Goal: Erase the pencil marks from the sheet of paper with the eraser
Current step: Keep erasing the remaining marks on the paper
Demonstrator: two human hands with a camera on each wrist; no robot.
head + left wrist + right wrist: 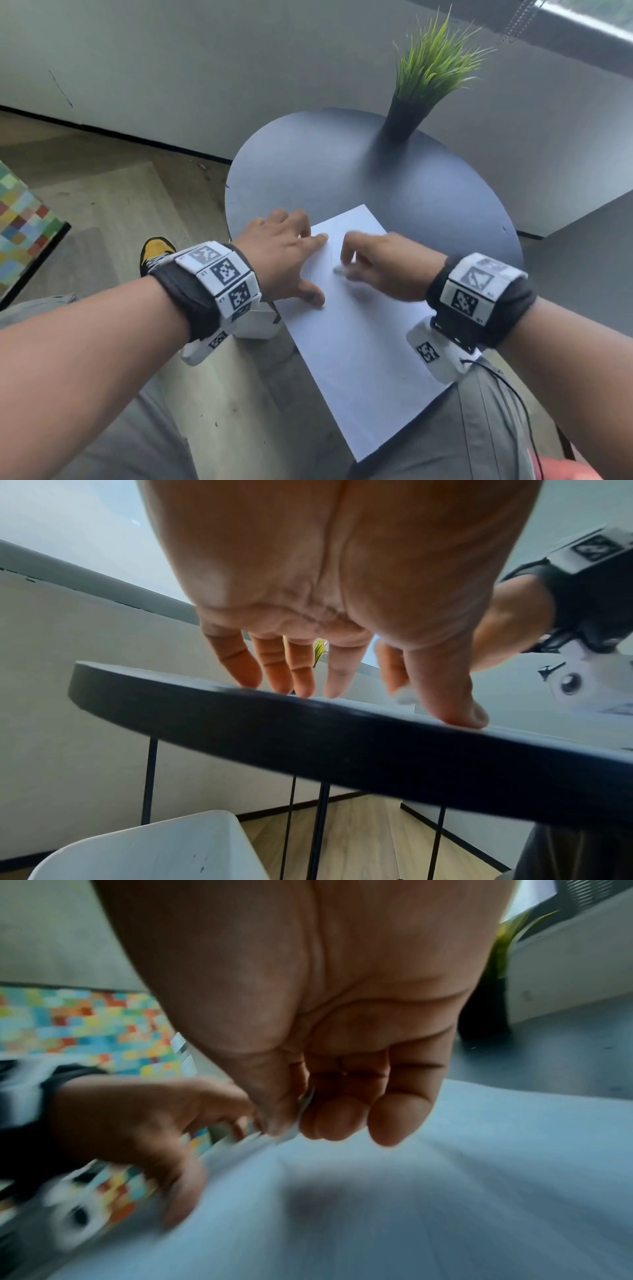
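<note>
Near the sheet of paper (356, 346), at its left edge, the left hand (281, 255) is spread flat to pin it, while the eraser (339, 270) is pinched mid-sheet by the right hand (387, 270) for rubbing.

Head cam sits high, looks forward and steeply down over both forearms onto the round dark tabletop (342, 178), wall and wood floor at the frame edges; widest, farthest view. Left wrist cam sits under the left hand (329, 569), just off and below the table rim, looks along the palm at the fingertips, very close. Right wrist cam sits under the right hand (308, 993), low over the white sheet of paper (462, 1191), motion-blurred. All three catch the green grass-like plant in a dark pot (421, 89). Each wrist cam sees the opposite hand.
</note>
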